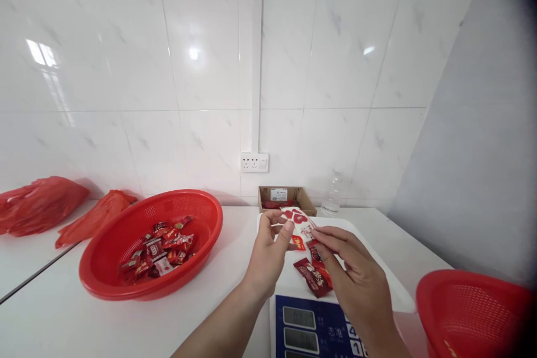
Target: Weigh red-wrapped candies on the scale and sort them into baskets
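Note:
My left hand [268, 251] pinches the edge of a small white bag with red print [300, 221], holding it above the white pan of a digital scale [390, 291]. My right hand [356, 274] is beside it, fingers closed on a small red candy packet [316, 254] at the bag. Another dark red candy packet [311, 277] lies on the scale pan under my right hand. A red plastic basket [126, 235] with several red wrapped candies [161, 249] sits on the counter to the left.
A second red basket [474, 313] is at the lower right. Two red plastic bags [39, 204] lie at the far left. A small cardboard box [285, 198] and a clear plastic bottle [333, 196] stand by the tiled wall, under a wall socket [254, 162].

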